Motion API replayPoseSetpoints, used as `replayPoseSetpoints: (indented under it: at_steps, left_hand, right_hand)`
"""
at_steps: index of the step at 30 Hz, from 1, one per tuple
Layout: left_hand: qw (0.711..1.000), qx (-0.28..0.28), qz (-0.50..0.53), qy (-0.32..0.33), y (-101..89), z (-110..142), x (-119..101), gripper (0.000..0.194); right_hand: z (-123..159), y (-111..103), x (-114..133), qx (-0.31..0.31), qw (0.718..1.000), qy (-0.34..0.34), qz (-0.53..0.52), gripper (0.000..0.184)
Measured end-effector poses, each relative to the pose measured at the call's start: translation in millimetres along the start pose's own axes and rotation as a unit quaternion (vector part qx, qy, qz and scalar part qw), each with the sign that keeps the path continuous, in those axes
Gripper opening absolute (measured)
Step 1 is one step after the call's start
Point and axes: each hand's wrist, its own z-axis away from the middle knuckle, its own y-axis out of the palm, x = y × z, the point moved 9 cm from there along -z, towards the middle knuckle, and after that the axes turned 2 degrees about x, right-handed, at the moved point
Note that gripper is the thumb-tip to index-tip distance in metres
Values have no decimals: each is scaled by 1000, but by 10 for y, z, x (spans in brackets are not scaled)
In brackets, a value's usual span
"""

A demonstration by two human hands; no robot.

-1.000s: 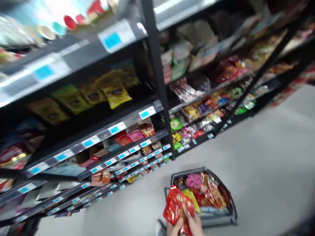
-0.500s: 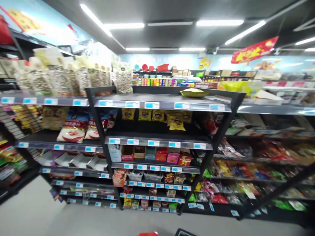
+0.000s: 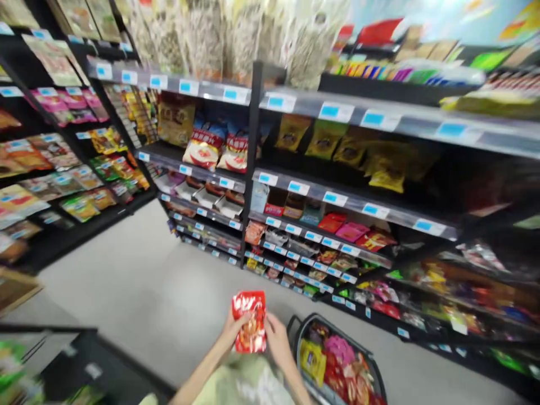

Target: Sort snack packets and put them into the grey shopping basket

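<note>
A red snack packet (image 3: 252,329) with white lettering is held upright in front of my body, above the floor. My left hand (image 3: 233,327) grips its left edge, with the thumb across the front. At the packet's right edge, my right hand (image 3: 275,333) has its fingers closed on it too. Just right of my right hand is a dark basket (image 3: 377,368) holding a yellow packet (image 3: 313,361), a pink packet (image 3: 340,350) and several red packets (image 3: 335,378).
Ahead stands a black shelf unit (image 3: 253,140) with bagged and boxed snacks and price tags. More shelves (image 3: 54,146) of packets line the left. At lower left are a dark display stand (image 3: 80,360) and a cardboard box (image 3: 17,289). Grey floor (image 3: 139,281) lies between.
The view has swung down and to the left, closer to the shelves. Both hands, the whole red packet and the filled basket now show; before, only a red edge and a dark rim appeared.
</note>
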Motion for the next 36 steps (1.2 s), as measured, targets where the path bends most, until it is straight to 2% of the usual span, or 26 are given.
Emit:
replayPoseSetpoints:
  at_steps: [2,3,5,10,14,17,20,24,27,32,36]
  left_hand:
    - [1000,5,2,-28,-34,31,60,55]
    - [999,23,7,-32,-20,37,70,54]
    - [999,25,19,-34,-47,38,62,53]
    - [999,28,23,-32,-82,54,-25,47]
    - [999,34,-6,-40,-96,113,-9,45]
    - [997,50,-23,-47,-75,186,26,47]
    - [996,64,-22,-61,-97,262,56,51]
    - [994,73,-16,-79,-238,334,83,60]
    - [994,67,2,-86,-360,375,107,63]
    - [996,51,20,-69,-413,471,98,53]
    - [996,6,24,-82,-454,520,96,48]
  right_hand:
    - [-1,28,14,-25,997,31,-60,42]
    - [14,50,6,-33,996,43,-72,48]
    - [66,62,2,-53,994,47,-82,54]
    - [177,34,58,-37,999,26,-18,38]
    - [256,57,27,-16,1000,23,-9,39]
    - [360,98,-80,-54,998,44,2,39]
    - [480,151,-220,-100,991,90,-23,40]
    - [567,281,-272,-87,987,106,-87,36]
    - [619,315,-255,-91,985,106,-97,32]
    - [761,220,-244,-166,976,87,-115,29]
    - [946,-100,-395,-296,938,76,-161,34]
